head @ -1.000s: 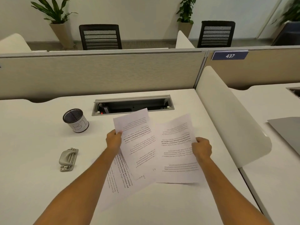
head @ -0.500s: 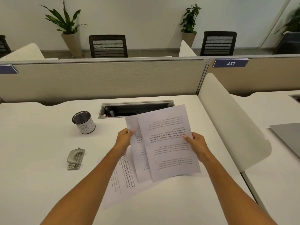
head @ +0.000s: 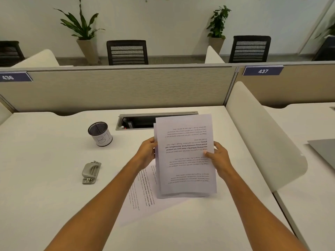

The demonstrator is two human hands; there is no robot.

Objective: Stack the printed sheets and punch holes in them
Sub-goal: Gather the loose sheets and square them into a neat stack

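I hold two printed sheets [head: 184, 142] together, nearly aligned and lifted off the white desk [head: 45, 187], their text upside down to me. My left hand [head: 147, 152] grips their left edge and my right hand [head: 218, 156] grips the right edge, thumb on top. A third printed sheet [head: 145, 194] lies flat on the desk under my left forearm, turned at an angle and partly hidden by the held sheets. A grey hole punch [head: 90, 172] rests on the desk to the left of my left arm.
A mesh pen cup [head: 100, 134] marked "B1" stands beyond the punch. A cable tray opening [head: 137, 122] runs along the desk's far side before the beige partition [head: 117, 87]. A curved white divider [head: 262, 134] bounds the desk on the right.
The two sheets, first held apart in separate hands, have been brought together into one overlapping pair and raised. The view has tilted up.
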